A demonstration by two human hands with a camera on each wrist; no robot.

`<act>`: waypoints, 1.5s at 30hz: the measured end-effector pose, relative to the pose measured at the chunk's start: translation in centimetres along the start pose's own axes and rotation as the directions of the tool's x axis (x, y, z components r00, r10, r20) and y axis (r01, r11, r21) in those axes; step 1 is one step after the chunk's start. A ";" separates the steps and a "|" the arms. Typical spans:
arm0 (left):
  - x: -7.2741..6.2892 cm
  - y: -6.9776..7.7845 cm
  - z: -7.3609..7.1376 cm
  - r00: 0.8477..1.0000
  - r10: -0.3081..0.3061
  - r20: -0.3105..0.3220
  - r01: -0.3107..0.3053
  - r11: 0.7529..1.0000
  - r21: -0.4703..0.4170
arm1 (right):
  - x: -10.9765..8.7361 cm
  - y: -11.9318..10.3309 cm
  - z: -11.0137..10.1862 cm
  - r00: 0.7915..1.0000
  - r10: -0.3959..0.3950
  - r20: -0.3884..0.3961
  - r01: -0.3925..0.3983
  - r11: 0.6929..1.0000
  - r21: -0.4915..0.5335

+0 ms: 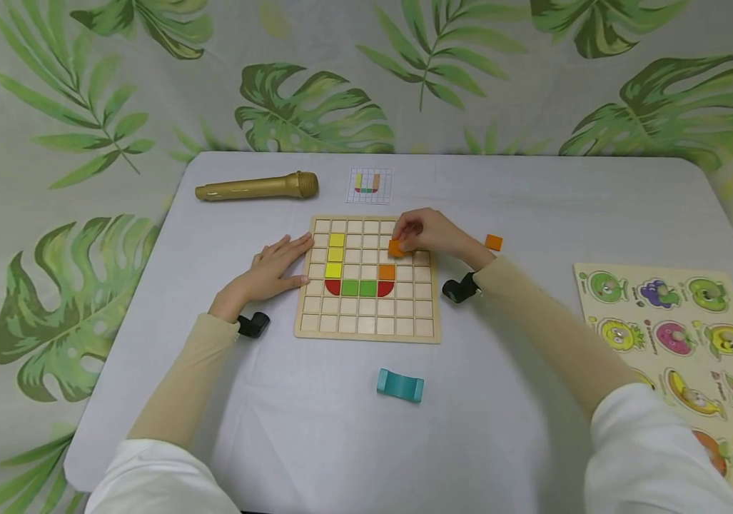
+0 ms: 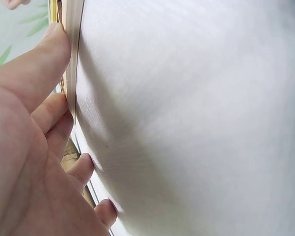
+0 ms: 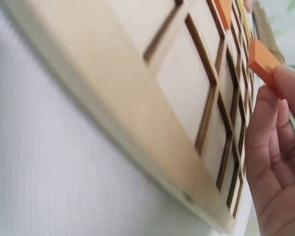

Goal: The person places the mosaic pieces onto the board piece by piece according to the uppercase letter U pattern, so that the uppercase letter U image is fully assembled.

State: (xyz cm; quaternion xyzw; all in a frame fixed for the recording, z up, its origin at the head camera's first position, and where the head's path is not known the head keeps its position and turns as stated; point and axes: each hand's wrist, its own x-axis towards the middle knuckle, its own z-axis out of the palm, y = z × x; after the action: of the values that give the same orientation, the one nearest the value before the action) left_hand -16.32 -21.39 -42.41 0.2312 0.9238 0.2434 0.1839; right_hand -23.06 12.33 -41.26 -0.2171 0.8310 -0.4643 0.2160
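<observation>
A wooden grid board [image 1: 366, 325] lies on the table. Set in it are a column of yellow square tiles [image 1: 335, 255], a row of two green tiles [image 1: 360, 288] between two red rounded corner tiles [image 1: 332, 287], and one orange tile [image 1: 387, 273] above the right red one. My right hand [image 1: 427, 232] pinches another orange square tile [image 3: 263, 64] between thumb and fingers, tilted just over the board's upper right cells. With fingers extended, my left hand [image 1: 270, 271] touches the board's left edge; in the left wrist view its thumb [image 2: 51, 46] rests against the wooden rim.
A pattern card [image 1: 370, 185] lies behind the board, a gold microphone [image 1: 257, 187] at back left. A loose orange tile [image 1: 493, 243] sits beyond my right wrist. A teal curved block [image 1: 400, 385] lies in front; a fruit puzzle board [image 1: 649, 285] lies at right.
</observation>
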 end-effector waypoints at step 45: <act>0.1 -0.4 0.2 1.000 -0.001 0.006 0.001 1.000 -0.005 | -7.3 5.9 -8.5 0.962 0.164 -0.217 -0.129 0.978 0.165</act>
State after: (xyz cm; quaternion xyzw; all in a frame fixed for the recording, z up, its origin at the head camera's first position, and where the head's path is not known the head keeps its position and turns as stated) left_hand -16.49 -21.56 -42.79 0.2312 0.9227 0.2448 0.1875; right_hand -22.78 24.97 -41.15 -0.0829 0.8272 -0.5298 0.1679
